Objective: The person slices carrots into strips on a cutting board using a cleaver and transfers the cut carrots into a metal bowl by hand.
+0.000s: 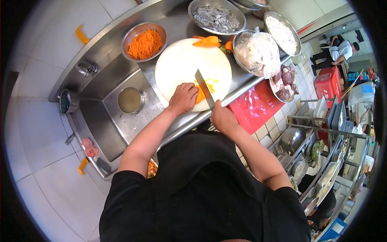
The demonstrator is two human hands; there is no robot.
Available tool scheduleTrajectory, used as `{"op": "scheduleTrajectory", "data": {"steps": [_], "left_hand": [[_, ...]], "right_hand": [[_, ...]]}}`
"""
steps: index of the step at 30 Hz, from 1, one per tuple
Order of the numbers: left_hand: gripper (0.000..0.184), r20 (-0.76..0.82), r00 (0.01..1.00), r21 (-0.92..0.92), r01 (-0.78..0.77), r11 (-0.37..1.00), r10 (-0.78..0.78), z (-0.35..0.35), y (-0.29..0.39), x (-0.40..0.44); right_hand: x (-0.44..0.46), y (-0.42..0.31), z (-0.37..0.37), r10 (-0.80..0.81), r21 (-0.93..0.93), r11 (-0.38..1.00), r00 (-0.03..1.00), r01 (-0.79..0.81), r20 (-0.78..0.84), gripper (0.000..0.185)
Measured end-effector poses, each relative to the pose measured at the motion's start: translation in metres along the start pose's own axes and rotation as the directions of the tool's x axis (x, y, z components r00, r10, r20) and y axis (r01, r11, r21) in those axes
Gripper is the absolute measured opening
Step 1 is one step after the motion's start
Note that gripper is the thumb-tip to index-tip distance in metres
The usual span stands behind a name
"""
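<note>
On the round white cutting board, my left hand presses down with curled fingers on an orange piece of carrot. My right hand is wrapped round the handle of a knife, whose blade stands just right of the carrot piece. Thin cut carrot strips lie on the far side of the blade. A larger peeled carrot rests at the board's back edge. Behind the board on the left, a metal bowl holds shredded carrot.
Left of the board is a steel sink with a pot of cloudy liquid. A colander of grey strips, a bagged bowl and a bowl of white pieces stand behind. Meat and a red crate are right. A co-worker stands far off.
</note>
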State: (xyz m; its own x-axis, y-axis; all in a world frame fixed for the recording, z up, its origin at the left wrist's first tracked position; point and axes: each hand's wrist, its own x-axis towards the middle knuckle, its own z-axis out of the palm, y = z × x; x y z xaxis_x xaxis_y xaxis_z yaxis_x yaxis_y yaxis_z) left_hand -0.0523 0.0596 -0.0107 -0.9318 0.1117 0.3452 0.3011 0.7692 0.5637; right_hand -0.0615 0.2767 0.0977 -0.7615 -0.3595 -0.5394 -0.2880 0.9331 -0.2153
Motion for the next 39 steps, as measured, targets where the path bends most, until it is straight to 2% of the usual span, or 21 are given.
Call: {"op": "scheduleTrajectory", "data": {"steps": [2, 3, 6, 7, 8, 10, 11, 13, 14, 17, 21, 24, 28, 30, 32, 33, 34, 35, 37, 39], "left_hand": [[0.017, 0.013, 1.0, 0.008, -0.006, 1.0, 0.006, -0.002, 0.001, 0.0], [0.017, 0.016, 1.0, 0.016, 0.0, 1.0, 0.0, -0.002, 0.002, 0.0], [0.018, 0.001, 1.0, 0.033, -0.022, 0.999, 0.022, -0.001, 0.001, 0.0], [0.018, -0.007, 1.0, 0.03, -0.018, 0.999, 0.019, -0.003, 0.001, 0.002], [0.018, 0.009, 1.0, 0.043, -0.014, 0.999, 0.013, -0.004, 0.002, 0.002], [0.017, 0.02, 1.0, 0.048, 0.008, 0.999, -0.009, 0.0, 0.003, -0.003], [0.017, 0.009, 1.0, 0.042, 0.006, 0.999, -0.006, 0.002, 0.001, -0.003], [0.016, 0.004, 1.0, 0.038, -0.014, 0.999, 0.014, 0.004, -0.001, -0.002], [0.016, -0.005, 1.0, 0.044, -0.015, 0.999, 0.015, 0.004, 0.001, -0.002], [0.015, -0.027, 0.999, 0.052, -0.026, 0.998, 0.027, 0.001, 0.002, 0.0], [0.015, -0.023, 1.0, 0.043, -0.016, 0.999, 0.017, -0.002, 0.003, 0.0], [0.015, -0.025, 1.0, 0.042, -0.015, 0.999, 0.016, 0.001, 0.002, -0.001], [0.015, -0.006, 0.999, 0.063, -0.036, 0.997, 0.036, 0.0, 0.001, 0.002], [0.015, -0.067, 0.997, 0.04, -0.046, 0.998, 0.048, 0.001, 0.002, 0.0], [0.015, -0.055, 0.997, 0.037, -0.043, 0.998, 0.045, 0.002, 0.002, 0.0], [0.016, -0.051, 0.998, 0.036, -0.033, 0.999, 0.035, 0.001, 0.002, 0.001], [0.016, -0.06, 0.998, 0.034, -0.021, 0.999, 0.023, 0.0, 0.002, 0.0], [0.016, -0.055, 0.998, 0.046, -0.024, 0.999, 0.027, -0.001, 0.003, 0.0], [0.017, -0.048, 0.998, 0.061, -0.036, 0.997, 0.039, -0.001, 0.003, 0.0], [0.016, -0.025, 0.999, 0.071, -0.033, 0.997, 0.035, -0.001, 0.003, 0.001]], "right_hand": [[0.013, -0.005, -0.026, -0.053, 0.067, 0.996, 0.998, 0.055, -0.037, 0.024], [0.007, -0.019, -0.058, -0.045, 0.074, 0.996, 0.999, 0.044, 0.007, 0.026], [-0.005, -0.02, -0.068, -0.071, 0.022, 0.997, 0.995, 0.069, 0.074, 0.027], [-0.014, -0.019, -0.055, -0.016, -0.013, 1.0, 0.994, 0.018, 0.108, 0.026], [-0.019, -0.001, -0.023, -0.092, 0.029, 0.995, 0.995, 0.092, 0.03, 0.026], [-0.017, 0.014, 0.017, -0.139, -0.105, 0.985, 0.99, 0.137, -0.01, 0.025], [-0.012, 0.019, 0.022, -0.14, -0.108, 0.984, 0.99, 0.139, -0.007, 0.025], [-0.005, 0.006, -0.002, -0.021, 0.043, 0.999, 1.0, 0.021, -0.004, 0.025], [-0.001, -0.001, -0.018, -0.012, 0.052, 0.999, 1.0, 0.012, -0.012, 0.025], [0.015, -0.014, -0.06, -0.096, 0.068, 0.993, 0.995, 0.095, 0.011, 0.026], [-0.02, -0.017, -0.041, -0.045, 0.028, 0.999, 0.993, 0.042, 0.107, 0.027], [-0.018, -0.009, -0.003, 0.004, 0.039, 0.999, 1.0, -0.005, 0.024, 0.027], [0.013, -0.014, -0.036, -0.053, 0.061, 0.997, 0.997, 0.057, -0.058, 0.029], [0.003, -0.021, -0.061, -0.085, 0.06, 0.994, 0.996, 0.087, -0.029, 0.029], [-0.011, -0.024, -0.062, -0.081, 0.014, 0.997, 0.995, 0.08, 0.055, 0.028], [-0.012, -0.015, -0.035, -0.051, 0.05, 0.997, 0.998, 0.05, 0.029, 0.027], [-0.011, -0.004, -0.007, -0.1, 0.01, 0.995, 0.995, 0.1, 0.002, 0.026], [-0.015, -0.004, 0.003, -0.06, 0.021, 0.998, 0.998, 0.06, 0.007, 0.025], [-0.012, -0.005, 0.008, -0.019, 0.039, 0.999, 1.0, 0.018, 0.006, 0.025], [0.004, -0.002, 0.002, -0.104, 0.023, 0.994, 0.992, 0.106, -0.069, 0.025]]}}
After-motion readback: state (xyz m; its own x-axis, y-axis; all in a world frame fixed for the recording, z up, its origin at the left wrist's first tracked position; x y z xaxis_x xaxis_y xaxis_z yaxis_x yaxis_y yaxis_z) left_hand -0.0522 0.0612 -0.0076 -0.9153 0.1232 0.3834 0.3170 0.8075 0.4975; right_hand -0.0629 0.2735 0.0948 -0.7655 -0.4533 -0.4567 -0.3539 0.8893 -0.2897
